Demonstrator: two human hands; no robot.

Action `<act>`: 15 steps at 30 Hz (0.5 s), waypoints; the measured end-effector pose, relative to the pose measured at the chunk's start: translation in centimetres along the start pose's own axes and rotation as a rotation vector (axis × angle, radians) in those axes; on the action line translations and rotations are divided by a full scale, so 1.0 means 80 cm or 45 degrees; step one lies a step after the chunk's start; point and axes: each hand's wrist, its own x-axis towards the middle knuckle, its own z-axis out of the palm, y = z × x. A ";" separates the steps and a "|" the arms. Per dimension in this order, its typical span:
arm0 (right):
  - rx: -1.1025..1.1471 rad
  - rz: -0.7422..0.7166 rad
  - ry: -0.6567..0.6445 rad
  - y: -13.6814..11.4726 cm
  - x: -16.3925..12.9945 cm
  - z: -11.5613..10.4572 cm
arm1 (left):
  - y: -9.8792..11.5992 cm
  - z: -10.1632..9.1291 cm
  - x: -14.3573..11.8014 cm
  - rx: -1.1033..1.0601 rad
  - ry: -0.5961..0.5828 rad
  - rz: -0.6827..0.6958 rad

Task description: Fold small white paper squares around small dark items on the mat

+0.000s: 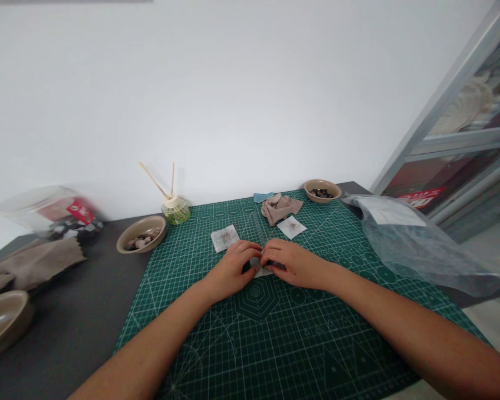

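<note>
My left hand [234, 269] and my right hand [294, 261] meet over the middle of the green cutting mat [200, 328]. Their fingers are bent and pinch a small white piece of paper [264, 271] between them. Something dark shows by the fingertips, too small to make out. Behind my left hand lies a creased white paper square [225, 238] with grey smudges. A second smudged paper square [292, 227] is beyond my right hand, beside a crumpled beige cloth [280, 208].
A bowl of dark pieces [322, 191] stands back right, near a plastic bag [416, 239]. To the left are a bowl with pieces [141, 235], a reed diffuser [175, 210], a brown cloth [41, 261], a clear tub [45, 208] and another bowl [4, 322].
</note>
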 end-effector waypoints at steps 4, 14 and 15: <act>-0.059 0.022 0.000 -0.002 0.001 -0.002 | 0.001 -0.001 0.000 0.012 -0.008 -0.001; -0.038 0.006 -0.014 0.003 -0.002 0.000 | -0.001 0.000 0.000 0.018 -0.007 -0.003; -0.057 0.011 -0.013 0.002 -0.002 0.000 | -0.001 0.000 0.000 0.018 -0.007 -0.005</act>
